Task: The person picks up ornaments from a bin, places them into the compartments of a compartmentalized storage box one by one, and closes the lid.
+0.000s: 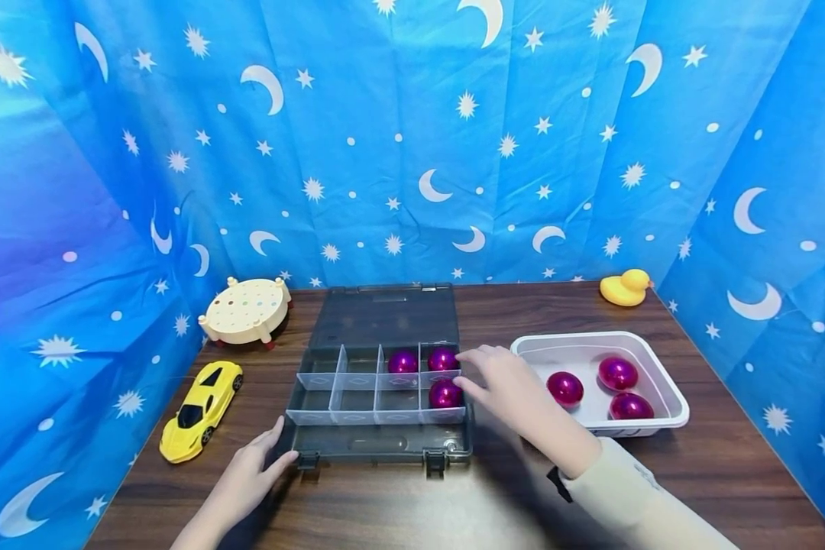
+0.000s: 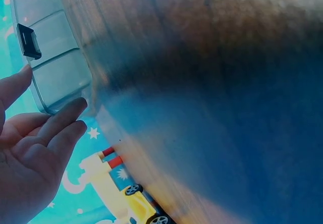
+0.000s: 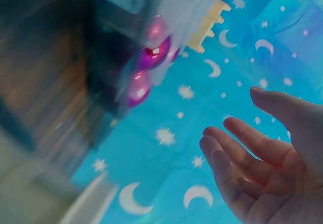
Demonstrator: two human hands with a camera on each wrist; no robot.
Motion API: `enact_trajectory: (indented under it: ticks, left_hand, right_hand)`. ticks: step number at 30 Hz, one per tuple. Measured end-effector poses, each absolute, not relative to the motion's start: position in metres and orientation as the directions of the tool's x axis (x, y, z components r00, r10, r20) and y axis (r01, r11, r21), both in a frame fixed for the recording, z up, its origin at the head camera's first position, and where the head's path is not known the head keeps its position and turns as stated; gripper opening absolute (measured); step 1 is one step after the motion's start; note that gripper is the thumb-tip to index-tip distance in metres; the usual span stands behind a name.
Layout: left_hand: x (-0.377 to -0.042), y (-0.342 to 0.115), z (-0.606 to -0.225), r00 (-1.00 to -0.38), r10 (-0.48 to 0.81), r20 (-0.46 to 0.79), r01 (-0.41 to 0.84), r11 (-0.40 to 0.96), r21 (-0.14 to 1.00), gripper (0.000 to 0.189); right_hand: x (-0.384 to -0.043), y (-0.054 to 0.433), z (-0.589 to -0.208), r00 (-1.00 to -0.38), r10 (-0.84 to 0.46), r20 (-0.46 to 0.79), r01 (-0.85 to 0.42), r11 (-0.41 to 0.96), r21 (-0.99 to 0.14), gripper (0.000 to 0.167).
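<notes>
A dark translucent organizer box [image 1: 378, 439] lies with its lid [image 1: 385, 315] folded back. Clear dividers split it into two rows of compartments. Shiny magenta balls sit in the two rightmost back compartments [image 1: 402, 363] [image 1: 443, 359], and another ball [image 1: 445, 393] is in the front right one. At the box's front left corner rests my left hand [image 1: 247, 470], fingers along the side and thumb by the front edge. My right hand [image 1: 512, 386] hovers beside the right end near the balls, its fingers extended; the right wrist view shows nothing in it.
On the right, a white plastic tub [image 1: 681, 409] contains three more magenta balls [image 1: 617, 373]. A yellow rubber duck [image 1: 624, 289] stands at the back right. To the left are a yellow toy car [image 1: 202, 412] and a cream footed toy [image 1: 246, 311]. Star-patterned blue cloth [image 1: 385, 153] encloses the table.
</notes>
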State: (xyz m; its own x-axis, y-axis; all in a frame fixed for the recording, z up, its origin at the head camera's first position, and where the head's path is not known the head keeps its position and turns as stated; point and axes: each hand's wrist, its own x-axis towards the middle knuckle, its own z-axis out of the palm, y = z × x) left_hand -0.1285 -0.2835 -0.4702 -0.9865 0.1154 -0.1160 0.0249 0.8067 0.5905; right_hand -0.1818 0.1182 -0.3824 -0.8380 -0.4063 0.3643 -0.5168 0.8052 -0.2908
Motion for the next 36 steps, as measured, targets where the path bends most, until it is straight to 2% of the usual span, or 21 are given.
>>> enact_trajectory:
  ticks: [12,22,29,36]
  left_hand:
    - [-0.127,-0.282,-0.468,-0.986,0.117,-0.119,0.026,0.811,0.584,0.068]
    - [-0.127,-0.283,-0.470,-0.985,0.111,-0.132,0.013,0.810,0.586,0.070]
    - [-0.127,-0.281,-0.469,-0.985,0.111,-0.131,0.014,0.813,0.583,0.070]
    - [-0.126,-0.282,-0.469,-0.986,0.104,-0.128,0.010,0.813,0.582,0.069]
  right_hand:
    - [-0.161,0.186,-0.394,-0.896,-0.263,0.357,-0.374,0.880,-0.292,0.040]
    - [-0.161,0.242,-0.400,-0.948,-0.205,0.244,-0.270,0.923,-0.274,0.050]
    - [-0.168,0.260,-0.415,-0.962,-0.205,0.177,-0.250,0.926,-0.282,0.056]
    - [-0.175,0.263,-0.424,-0.976,-0.184,0.112,-0.212,0.917,-0.339,0.066]
